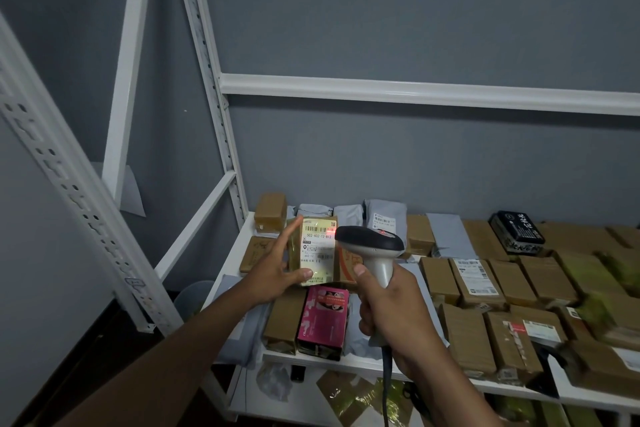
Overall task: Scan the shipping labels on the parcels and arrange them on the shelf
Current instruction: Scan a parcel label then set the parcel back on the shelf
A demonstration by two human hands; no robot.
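My left hand (273,270) holds a small brown parcel (313,250) upright above the shelf, thumb under its lower edge and fingers along its left side. Its white shipping label faces me. My right hand (388,308) grips the handle of a grey barcode scanner (372,243), whose black head points at the label from the right. A red scan light shows on the label's top right corner. The scanner's cable hangs down past my right wrist.
The white shelf board (228,260) carries several brown boxes (464,333), grey mailer bags (386,215), a pink box (323,319) and a black packet (517,230). White slotted uprights (211,80) and a crossbeam (415,90) frame it. More parcels lie on the level below.
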